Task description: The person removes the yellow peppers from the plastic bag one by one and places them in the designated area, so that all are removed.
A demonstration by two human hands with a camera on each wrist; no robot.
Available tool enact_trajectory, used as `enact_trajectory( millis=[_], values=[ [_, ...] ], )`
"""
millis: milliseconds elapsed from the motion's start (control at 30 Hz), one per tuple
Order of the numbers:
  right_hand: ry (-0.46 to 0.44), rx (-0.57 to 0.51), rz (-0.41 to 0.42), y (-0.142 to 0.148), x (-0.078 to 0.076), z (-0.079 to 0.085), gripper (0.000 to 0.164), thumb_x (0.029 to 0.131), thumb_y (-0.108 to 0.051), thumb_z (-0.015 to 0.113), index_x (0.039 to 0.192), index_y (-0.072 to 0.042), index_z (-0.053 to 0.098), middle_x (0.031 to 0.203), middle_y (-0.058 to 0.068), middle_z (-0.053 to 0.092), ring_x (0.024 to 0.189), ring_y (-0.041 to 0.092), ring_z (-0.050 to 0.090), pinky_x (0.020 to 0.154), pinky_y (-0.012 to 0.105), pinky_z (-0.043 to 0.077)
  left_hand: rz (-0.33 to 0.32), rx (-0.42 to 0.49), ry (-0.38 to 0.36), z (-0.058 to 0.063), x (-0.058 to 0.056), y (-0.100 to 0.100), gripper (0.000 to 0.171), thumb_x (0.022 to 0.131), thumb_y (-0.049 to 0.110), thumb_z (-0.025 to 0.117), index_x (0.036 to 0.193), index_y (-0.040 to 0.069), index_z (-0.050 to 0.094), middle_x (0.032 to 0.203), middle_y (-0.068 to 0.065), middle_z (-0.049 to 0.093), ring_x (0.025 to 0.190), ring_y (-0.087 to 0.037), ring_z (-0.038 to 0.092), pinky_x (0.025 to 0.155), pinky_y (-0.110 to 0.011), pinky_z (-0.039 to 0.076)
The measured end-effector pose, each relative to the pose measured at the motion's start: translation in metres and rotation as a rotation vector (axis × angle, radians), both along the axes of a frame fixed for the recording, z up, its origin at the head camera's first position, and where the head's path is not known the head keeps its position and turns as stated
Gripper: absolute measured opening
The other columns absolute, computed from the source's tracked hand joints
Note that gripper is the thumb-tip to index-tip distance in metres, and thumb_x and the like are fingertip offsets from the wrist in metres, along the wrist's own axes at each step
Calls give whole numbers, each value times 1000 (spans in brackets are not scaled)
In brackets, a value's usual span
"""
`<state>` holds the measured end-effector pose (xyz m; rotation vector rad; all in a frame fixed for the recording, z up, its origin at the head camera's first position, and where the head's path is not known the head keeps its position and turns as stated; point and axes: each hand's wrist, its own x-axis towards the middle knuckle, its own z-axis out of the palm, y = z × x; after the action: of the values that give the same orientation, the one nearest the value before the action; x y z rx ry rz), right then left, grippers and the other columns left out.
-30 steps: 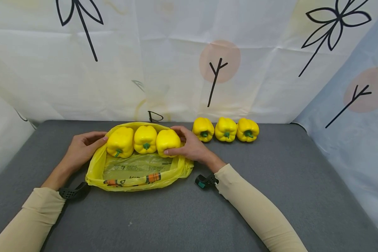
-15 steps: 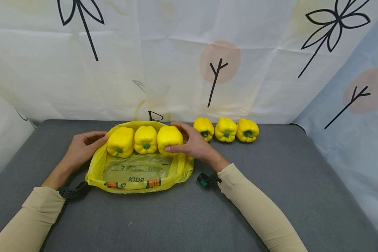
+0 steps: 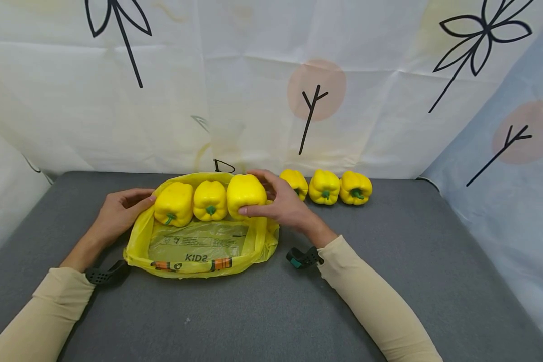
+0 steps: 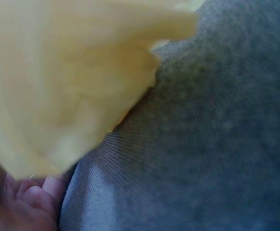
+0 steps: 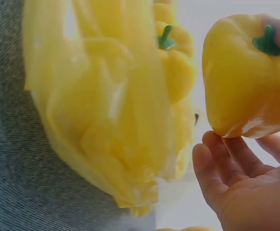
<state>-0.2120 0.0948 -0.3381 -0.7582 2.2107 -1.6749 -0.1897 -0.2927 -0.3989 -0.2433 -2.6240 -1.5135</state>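
Observation:
In the head view a yellow plastic bag point(image 3: 194, 271) lies with its mouth spread wide. Inside, along its far side, sit a left bell pepper point(image 3: 174, 203) and a middle bell pepper point(image 3: 210, 200), both yellow with green stems. My right hand point(image 3: 285, 203) grips a third yellow bell pepper point(image 5: 246, 77) between thumb and fingers, raised above the bag's right end; its green stem shows in the right wrist view. My left hand point(image 3: 119, 211) holds the bag's left rim, thumb on the edge. The bag hides part of that hand in the left wrist view.
Three more yellow bell peppers point(image 3: 324, 186) stand in a row at the table's back edge, right of the bag; my right hand partly covers the nearest. Behind the grey table point(image 3: 366, 251) hangs a white cloth point(image 3: 244, 100) with plant drawings.
My right hand has lifted its bell pepper up and slightly right, out from between the bag's walls. The left hand has stayed in place at the rim.

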Motion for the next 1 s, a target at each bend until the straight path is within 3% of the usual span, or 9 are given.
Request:
enact_trajectory(
  millis=[633,1000],
  values=[
    [66,-75,16,11,10,27,81,86,-15,82,155,-17,39,149,2,45,125,23,54,103,46,47,-14,10,12,-2,-1,-1,50,105,32,60,137,-7,59,107,24,63,91,2,65,72,-18,57],
    [76,-40,-21,31,19,35,83,86,-14,83,155,-18,38,151,2,42,126,26,54,100,46,50,-6,5,-1,-1,0,-2,48,105,29,60,138,-6,58,106,26,63,91,3,64,71,-17,56]
  ],
)
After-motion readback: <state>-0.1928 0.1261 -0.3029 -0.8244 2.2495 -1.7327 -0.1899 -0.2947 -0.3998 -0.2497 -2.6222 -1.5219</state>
